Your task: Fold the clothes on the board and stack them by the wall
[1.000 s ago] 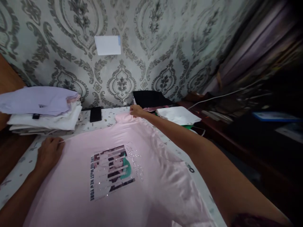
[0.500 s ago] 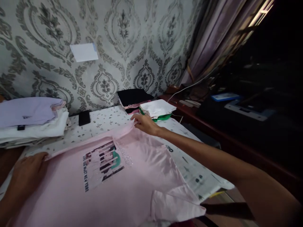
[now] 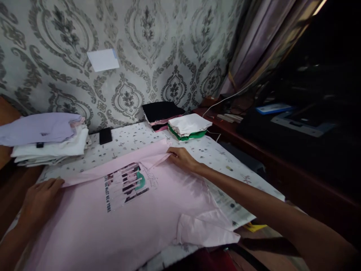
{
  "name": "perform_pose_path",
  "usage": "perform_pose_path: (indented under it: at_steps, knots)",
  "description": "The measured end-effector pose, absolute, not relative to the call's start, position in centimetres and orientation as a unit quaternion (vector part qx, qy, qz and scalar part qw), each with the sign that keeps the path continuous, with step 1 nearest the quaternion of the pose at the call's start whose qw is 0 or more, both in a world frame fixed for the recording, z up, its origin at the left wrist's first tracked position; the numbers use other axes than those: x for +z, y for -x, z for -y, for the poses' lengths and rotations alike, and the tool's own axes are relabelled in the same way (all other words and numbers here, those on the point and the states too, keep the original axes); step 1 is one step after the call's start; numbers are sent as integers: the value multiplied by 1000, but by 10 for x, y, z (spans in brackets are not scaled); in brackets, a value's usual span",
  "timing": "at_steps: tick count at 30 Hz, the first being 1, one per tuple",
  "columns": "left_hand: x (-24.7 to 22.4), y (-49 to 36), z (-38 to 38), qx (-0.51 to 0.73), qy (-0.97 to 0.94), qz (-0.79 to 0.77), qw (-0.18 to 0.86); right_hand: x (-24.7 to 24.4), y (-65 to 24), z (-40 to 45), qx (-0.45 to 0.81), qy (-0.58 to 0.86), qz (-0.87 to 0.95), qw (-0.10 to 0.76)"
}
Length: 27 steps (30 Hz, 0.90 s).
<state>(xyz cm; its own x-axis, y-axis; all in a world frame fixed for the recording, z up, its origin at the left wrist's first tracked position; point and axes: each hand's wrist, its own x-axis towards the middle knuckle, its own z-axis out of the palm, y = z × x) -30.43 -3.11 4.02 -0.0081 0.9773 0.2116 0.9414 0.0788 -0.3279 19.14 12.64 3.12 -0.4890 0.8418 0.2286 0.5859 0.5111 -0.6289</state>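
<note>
A pink T-shirt [image 3: 132, 229] with a printed graphic and lettering lies spread over the table, one sleeve reaching past the near edge. My right hand [image 3: 184, 160] pinches its far edge on the right, where the cloth is folded over towards me. At the left end of that same edge, my left hand [image 3: 42, 197] is closed on the fabric, its fingertips partly hidden. Between the two hands the far strip of the shirt is turned over in a long fold above the print.
The patterned white tablecloth [image 3: 129, 137] carries a phone [image 3: 105, 136], a lilac-topped clothes stack [image 3: 42, 130] at left, and black [image 3: 162, 110] and white-and-green [image 3: 190, 124] folded piles at the back. A dark red wooden surface [image 3: 254, 150] borders the right side.
My right hand has drawn the shirt's far edge slightly towards me, and the folded strip looks wider. The hand now sits apart from the white-and-green pile. The camera view has shifted slightly.
</note>
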Motion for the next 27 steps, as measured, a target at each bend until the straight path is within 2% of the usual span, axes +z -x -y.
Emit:
perform_pose_path:
  at_steps: [5, 11, 20, 22, 25, 27]
  knots:
    - [42, 303, 43, 43, 666, 729, 153, 24, -197, -123, 245, 424, 831, 263]
    - [39, 309, 47, 15, 659, 736, 156, 32, -201, -113, 266, 419, 811, 309]
    - [37, 313, 50, -3, 654, 744, 137, 30, -210, -104, 293, 431, 785, 334]
    - [34, 314, 50, 8, 655, 744, 133, 31, -213, -101, 307, 429, 791, 310]
    - [30, 317, 51, 28, 659, 745, 105, 36, -218, -100, 332, 427, 816, 206]
    - [28, 322, 51, 43, 662, 743, 89, 41, -220, -104, 322, 443, 817, 180]
